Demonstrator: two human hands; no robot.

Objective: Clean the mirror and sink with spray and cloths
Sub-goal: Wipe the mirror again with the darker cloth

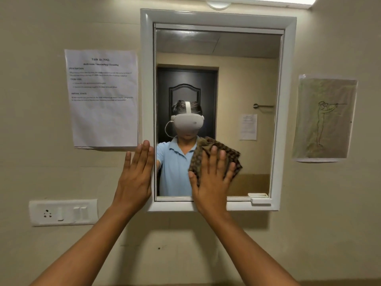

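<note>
Straight fingers of right hand (212, 178) flat on checked cloth (218, 153) against mirror (237, 79), left hand (136, 178) open-palmed on white frame (147, 79).

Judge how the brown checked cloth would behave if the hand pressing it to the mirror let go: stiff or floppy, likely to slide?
The cloth is probably floppy: it bunches in folds around the right hand. It looks thin and light, so it would likely drop off the mirror once released, glass giving little grip. The left hand lies flat on the frame, not on the cloth.
</note>
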